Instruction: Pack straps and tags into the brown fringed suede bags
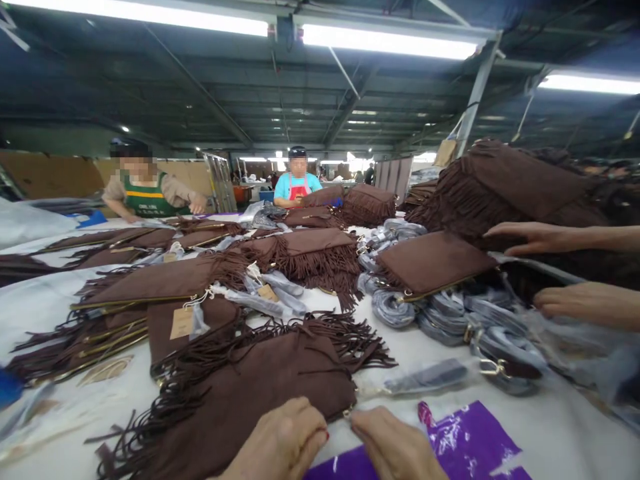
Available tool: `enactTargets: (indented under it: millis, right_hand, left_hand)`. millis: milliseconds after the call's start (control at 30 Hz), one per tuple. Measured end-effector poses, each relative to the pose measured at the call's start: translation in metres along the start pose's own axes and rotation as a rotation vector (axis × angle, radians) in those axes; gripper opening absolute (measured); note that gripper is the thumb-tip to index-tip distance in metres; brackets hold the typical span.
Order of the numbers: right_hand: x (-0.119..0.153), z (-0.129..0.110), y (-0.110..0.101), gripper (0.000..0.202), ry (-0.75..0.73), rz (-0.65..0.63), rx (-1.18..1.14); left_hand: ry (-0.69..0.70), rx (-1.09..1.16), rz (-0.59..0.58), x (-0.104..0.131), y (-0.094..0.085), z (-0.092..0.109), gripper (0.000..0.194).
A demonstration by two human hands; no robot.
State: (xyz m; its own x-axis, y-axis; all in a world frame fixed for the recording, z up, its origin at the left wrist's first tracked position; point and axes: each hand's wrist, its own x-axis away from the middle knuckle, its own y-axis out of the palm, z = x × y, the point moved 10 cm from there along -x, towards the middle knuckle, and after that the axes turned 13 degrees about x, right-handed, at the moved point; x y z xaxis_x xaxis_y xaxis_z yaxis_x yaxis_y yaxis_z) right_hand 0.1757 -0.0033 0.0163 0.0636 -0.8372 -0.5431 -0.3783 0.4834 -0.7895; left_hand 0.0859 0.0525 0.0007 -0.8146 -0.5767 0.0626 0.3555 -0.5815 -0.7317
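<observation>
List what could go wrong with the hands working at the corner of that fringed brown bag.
The left hand and right hand pinch at the brown bag's corner hardware; loose fringe might snag there. The wrapped strap trailing from that corner could drag across the purple plastic sheet.

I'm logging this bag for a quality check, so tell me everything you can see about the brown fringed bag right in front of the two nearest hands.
The brown fringed bag lies flat on the white table. It looks like suede, a flat pouch with long fringe strands spilling off its left side and top edge. At its lower right corner, the left hand and right hand pinch at small metal hardware. A wrapped strap lies just beyond that corner, and purple plastic lies beside it.
</observation>
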Motion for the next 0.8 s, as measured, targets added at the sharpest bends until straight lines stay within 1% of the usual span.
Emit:
enactTargets:
  millis: [33,100,133,167,233,267,333,400,433,500,600,800]
  right_hand:
    - [0.001,0.013,-0.011,0.031,0.044,0.021,-0.007]
    - [0.003,0.037,-0.031,0.022,0.134,0.059,-0.018]
    - [0.005,0.044,-0.036,0.019,0.165,0.060,-0.012]
    - [0.006,0.049,-0.038,0.018,0.182,0.048,0.001]
    - [0.009,0.052,-0.034,0.020,0.187,0.001,0.044]
    - [0.011,0.053,-0.030,0.022,0.189,-0.024,0.066]
    - [0.016,0.055,-0.021,0.025,0.206,-0.064,0.101]
    - [0.019,0.059,-0.013,0.025,0.236,-0.096,0.131]
    - [0.020,0.062,-0.010,0.025,0.257,-0.111,0.149]
    - [0.020,0.066,-0.003,0.023,0.294,-0.149,0.193]
    - [0.015,0.069,0.004,0.022,0.330,-0.198,0.263]
    - [0.004,0.066,0.007,0.020,0.345,-0.248,0.311]
  left_hand:
    - [0.020,-0.042,0.050,-0.003,0.000,0.002,0.016]
    - [0.038,-0.124,0.126,-0.011,0.004,0.007,0.026]
    - [0.046,-0.147,0.142,-0.017,0.009,0.010,0.029]
    - [0.057,-0.158,0.151,-0.025,0.014,0.014,0.027]
    - [0.065,-0.171,0.177,-0.039,0.021,0.021,0.017]
    - [0.055,-0.178,0.192,-0.046,0.023,0.023,0.017]
    - [0.028,-0.173,0.214,-0.057,0.022,0.022,0.017]
    - [0.007,-0.119,0.219,-0.064,0.020,0.018,0.009]
    - [-0.004,-0.083,0.223,-0.066,0.017,0.016,0.010]
    - [-0.033,-0.037,0.230,-0.069,0.013,0.011,0.015]
    - [-0.066,-0.042,0.228,-0.072,0.011,0.008,0.024]
    - [-0.072,-0.028,0.191,-0.075,0.012,0.009,0.030]
